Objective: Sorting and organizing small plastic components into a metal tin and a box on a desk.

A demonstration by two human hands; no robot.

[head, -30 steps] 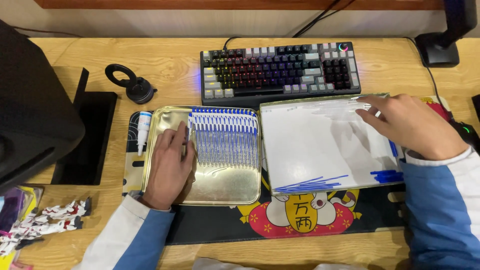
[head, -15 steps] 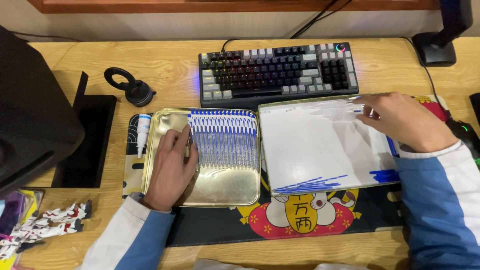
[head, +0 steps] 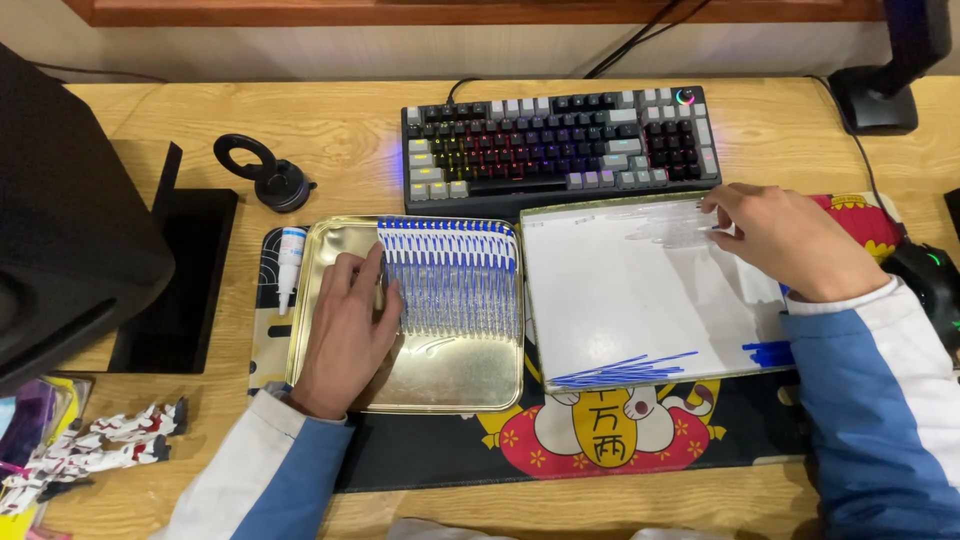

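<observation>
- Head view: A person sits at a wooden desk (head: 340, 130), both hands at work over two shallow trays set side by side on a printed mat (head: 600, 440).
- The left hand (head: 345, 335) lies flat inside the gold tray (head: 450, 385), fingers spread and relaxed, gripping nothing; its fingertips touch the left end of a neat row of blue-tipped clear sticks (head: 455, 275) lined up across the tray's upper half.
- The right hand (head: 790, 240) rests at the far right corner of the white tray (head: 620, 300), fingers curled down over a loose heap of clear sticks (head: 670, 228); whether it pinches one cannot be told.
- More blue sticks (head: 620, 370) lie in a fan near the white tray's front edge, and a few blue bits (head: 768, 353) sit by the sleeve.
- The sticks look thin, light and smooth, likely to roll or scatter at a nudge and to bend if squeezed; a fingertip pinch at mid-length would seem the safest hold.
- A backlit keyboard (head: 560, 140) stands just behind the trays, and a small white bottle (head: 291, 255) lies beside the gold tray's left rim.
- A black ring-shaped stand (head: 265, 170) sits further left; a toy figure (head: 100, 450) lies at the near left corner; a mouse (head: 925, 275) sits at the right edge.
</observation>
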